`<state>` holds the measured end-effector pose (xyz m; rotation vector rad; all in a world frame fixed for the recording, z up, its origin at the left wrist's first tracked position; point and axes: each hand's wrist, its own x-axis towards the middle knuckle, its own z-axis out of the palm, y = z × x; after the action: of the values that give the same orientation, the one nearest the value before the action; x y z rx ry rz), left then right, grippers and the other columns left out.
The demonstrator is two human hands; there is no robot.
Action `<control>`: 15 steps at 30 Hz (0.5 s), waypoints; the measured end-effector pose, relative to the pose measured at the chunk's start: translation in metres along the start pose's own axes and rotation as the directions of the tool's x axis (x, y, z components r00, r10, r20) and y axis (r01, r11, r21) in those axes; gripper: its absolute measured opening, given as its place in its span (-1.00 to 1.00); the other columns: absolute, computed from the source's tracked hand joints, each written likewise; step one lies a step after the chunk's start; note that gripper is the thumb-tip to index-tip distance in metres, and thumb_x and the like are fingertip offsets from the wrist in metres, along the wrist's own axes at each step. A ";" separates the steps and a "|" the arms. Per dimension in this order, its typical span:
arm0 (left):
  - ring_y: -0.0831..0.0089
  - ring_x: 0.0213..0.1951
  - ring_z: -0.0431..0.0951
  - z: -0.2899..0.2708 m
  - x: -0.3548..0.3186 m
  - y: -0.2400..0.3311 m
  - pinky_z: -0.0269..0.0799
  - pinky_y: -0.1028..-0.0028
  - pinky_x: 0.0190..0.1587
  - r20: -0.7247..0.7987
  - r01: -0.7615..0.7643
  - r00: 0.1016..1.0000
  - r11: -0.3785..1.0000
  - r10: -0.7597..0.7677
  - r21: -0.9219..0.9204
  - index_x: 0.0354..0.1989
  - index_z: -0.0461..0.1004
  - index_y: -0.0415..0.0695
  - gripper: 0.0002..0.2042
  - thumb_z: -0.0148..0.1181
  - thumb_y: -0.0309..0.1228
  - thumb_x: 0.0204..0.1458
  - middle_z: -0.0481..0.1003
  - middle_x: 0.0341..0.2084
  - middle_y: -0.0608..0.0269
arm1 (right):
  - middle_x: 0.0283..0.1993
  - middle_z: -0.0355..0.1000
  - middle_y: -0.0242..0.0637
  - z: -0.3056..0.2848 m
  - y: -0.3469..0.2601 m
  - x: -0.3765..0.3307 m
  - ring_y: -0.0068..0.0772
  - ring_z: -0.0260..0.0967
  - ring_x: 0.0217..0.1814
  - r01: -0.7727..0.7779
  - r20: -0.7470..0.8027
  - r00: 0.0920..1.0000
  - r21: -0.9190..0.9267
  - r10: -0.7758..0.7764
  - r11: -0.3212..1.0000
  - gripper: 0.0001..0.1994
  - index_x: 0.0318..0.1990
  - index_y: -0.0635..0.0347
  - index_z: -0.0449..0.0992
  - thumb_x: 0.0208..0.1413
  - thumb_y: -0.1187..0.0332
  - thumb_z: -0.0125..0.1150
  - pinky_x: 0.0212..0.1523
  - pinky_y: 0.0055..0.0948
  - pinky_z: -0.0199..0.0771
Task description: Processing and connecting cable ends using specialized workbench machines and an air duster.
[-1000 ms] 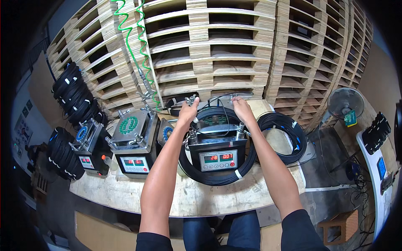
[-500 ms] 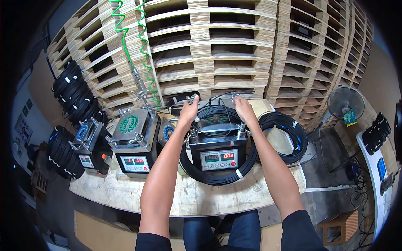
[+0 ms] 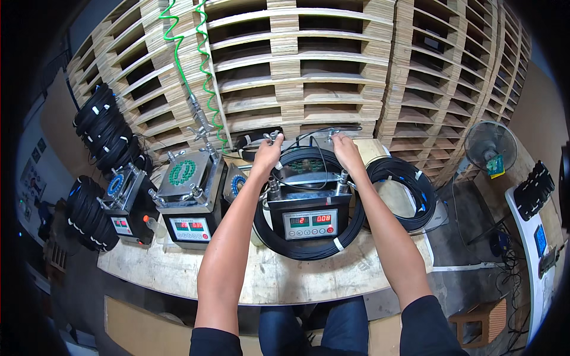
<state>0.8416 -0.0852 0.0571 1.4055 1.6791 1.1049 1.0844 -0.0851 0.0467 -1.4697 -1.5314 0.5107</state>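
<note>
A black polishing machine (image 3: pixel 310 225) with a metal top and a red-lit display stands before me on the wooden bench. A coil of black cable (image 3: pixel 304 254) lies around it, and thin cable strands cross its top plate. At the far left corner my left hand (image 3: pixel 268 152) has its fingers closed on a metal clamp lever (image 3: pixel 272 137). My right hand (image 3: pixel 347 151) closes on the matching clamp lever (image 3: pixel 332 134) at the far right corner. Two metal clamp posts, the left post (image 3: pixel 274 186) and the right post (image 3: pixel 342 183), rise from the near corners. Green connector fittings show on the plate, partly hidden by cables.
Two similar machines, a larger machine (image 3: pixel 189 207) and a smaller machine (image 3: pixel 123 204), stand to the left beside a small bottle (image 3: pixel 153 225). Another cable coil (image 3: pixel 402 196) lies right. Stacked pallets (image 3: pixel 285 95) rise behind. A fan (image 3: pixel 490 148) stands right.
Both hands stay at the far clamp levers, with only a slight shift of the fingers. The red digits on the machine displays have changed.
</note>
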 end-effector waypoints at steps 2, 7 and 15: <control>-0.04 0.32 0.32 -0.003 0.002 -0.002 0.22 0.25 0.30 -0.003 0.023 1.000 1.000 -0.023 0.021 0.33 0.23 -0.34 -0.20 0.04 0.17 0.17 0.33 0.25 -0.27 | -0.02 0.52 0.19 0.000 -0.008 -0.002 0.20 0.43 0.15 -0.007 0.002 1.000 -0.004 0.007 1.000 -0.54 0.05 0.29 0.53 0.29 0.10 -0.11 0.19 -0.13 0.38; -0.02 0.32 0.32 -0.004 0.004 -0.004 0.21 0.24 0.31 0.011 0.036 0.999 0.999 -0.036 0.017 0.33 0.25 -0.29 -0.22 0.03 0.17 0.17 0.33 0.27 -0.22 | 0.01 0.50 0.20 0.004 -0.006 -0.003 0.25 0.40 0.15 -0.009 -0.029 1.000 0.031 0.010 0.999 -0.56 0.05 0.25 0.49 0.32 0.08 -0.13 0.16 -0.13 0.36; -0.01 0.36 0.27 -0.007 -0.013 0.007 0.18 0.25 0.35 -0.056 0.004 0.998 1.000 -0.002 0.024 0.42 0.15 -0.23 -0.11 0.15 0.21 0.07 0.28 0.31 -0.22 | -0.02 0.48 0.28 0.004 -0.008 -0.004 0.31 0.40 0.13 -0.008 -0.006 1.000 -0.012 0.008 1.000 -0.53 0.05 0.27 0.48 0.33 0.07 -0.21 0.16 -0.03 0.37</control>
<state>0.8404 -0.0990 0.0664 1.3984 1.7386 1.1355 1.0758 -0.0889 0.0502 -1.4858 -1.5270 0.5017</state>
